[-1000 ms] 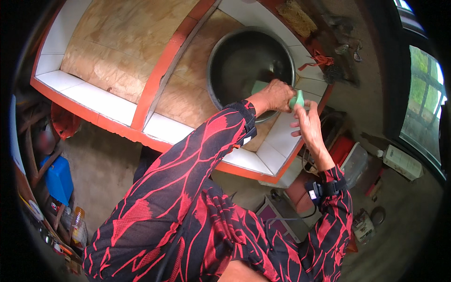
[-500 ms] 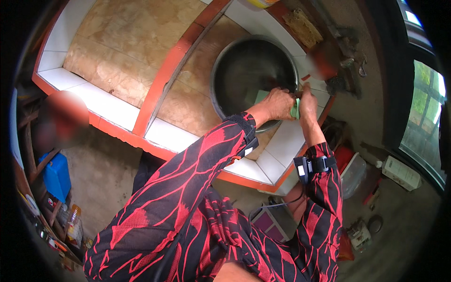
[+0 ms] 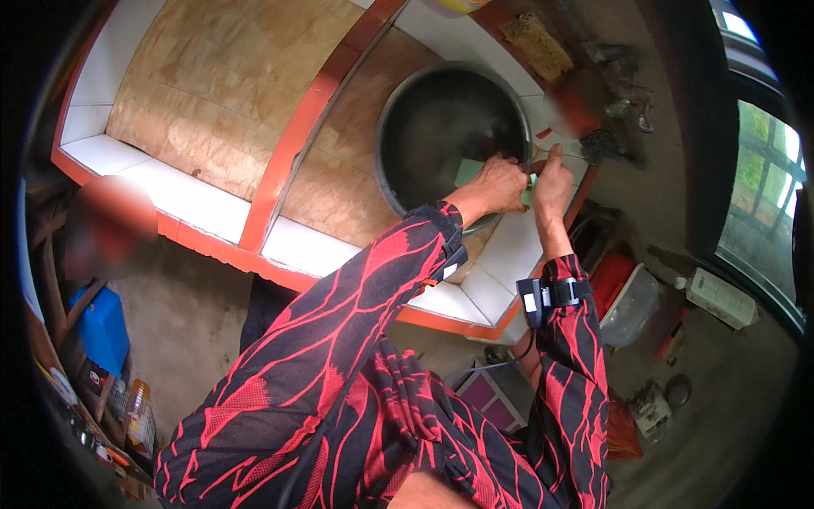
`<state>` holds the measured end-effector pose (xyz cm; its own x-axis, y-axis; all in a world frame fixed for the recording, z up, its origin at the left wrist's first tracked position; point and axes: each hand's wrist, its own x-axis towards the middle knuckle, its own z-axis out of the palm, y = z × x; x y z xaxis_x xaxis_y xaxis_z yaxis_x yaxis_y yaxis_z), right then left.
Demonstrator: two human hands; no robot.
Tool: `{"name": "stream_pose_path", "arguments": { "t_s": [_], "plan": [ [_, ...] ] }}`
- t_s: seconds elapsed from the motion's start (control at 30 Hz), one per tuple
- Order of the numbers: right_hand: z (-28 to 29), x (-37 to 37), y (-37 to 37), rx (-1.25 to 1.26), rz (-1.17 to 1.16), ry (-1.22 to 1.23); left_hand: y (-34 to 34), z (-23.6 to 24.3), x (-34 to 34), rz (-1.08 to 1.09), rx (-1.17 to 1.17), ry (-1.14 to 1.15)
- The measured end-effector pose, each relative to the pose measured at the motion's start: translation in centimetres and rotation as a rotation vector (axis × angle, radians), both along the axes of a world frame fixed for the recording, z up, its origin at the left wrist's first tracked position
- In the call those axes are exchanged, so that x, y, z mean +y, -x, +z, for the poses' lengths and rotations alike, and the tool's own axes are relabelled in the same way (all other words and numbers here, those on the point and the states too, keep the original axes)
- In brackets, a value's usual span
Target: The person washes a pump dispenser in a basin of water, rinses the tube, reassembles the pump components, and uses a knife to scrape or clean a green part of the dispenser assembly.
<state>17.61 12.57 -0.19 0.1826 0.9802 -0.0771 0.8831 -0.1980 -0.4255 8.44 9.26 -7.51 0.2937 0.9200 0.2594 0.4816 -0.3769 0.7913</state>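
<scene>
At the right rim of a large round dark basin (image 3: 381, 148), my left hand (image 3: 498, 181) and my right hand (image 3: 553, 183) are close together. A thin light green piece (image 3: 467, 172), flat like cloth or a soft pad, shows beyond my left hand, over the inside of the basin. More of the same green shows between the two hands, where the fingers of both close around it. I cannot tell whether it is one piece or two. My left fingers are partly hidden behind the back of the hand. What fills the basin is too dark to make out.
The basin stands in a tiled recess with a white tiled ledge (image 3: 318, 253) and red edging; a red divider (image 3: 292, 144) runs to its left. A yellowish block (image 3: 538, 47) lies at the far right. On the floor are a blue container (image 3: 100, 329) and a clear tub (image 3: 632, 307).
My right forearm has shifted a little to the left, and its hand now sits slightly more upright beside the basin. More of the green piece shows past my left hand.
</scene>
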Motion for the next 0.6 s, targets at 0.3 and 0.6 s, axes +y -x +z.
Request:
{"name": "stream_pose_path", "arguments": {
  "t_s": [0.3, 0.6],
  "plan": [
    [5.7, -1.6, -0.6, -0.084, 0.034, 0.626, -2.0, -0.5, -1.4, 0.075, 0.008, -0.008],
    [6.9, -5.2, -1.8, -0.004, 0.391, 0.449, -0.4, -0.3, -1.5, 0.027, -0.069, -0.021]
  ]
}}
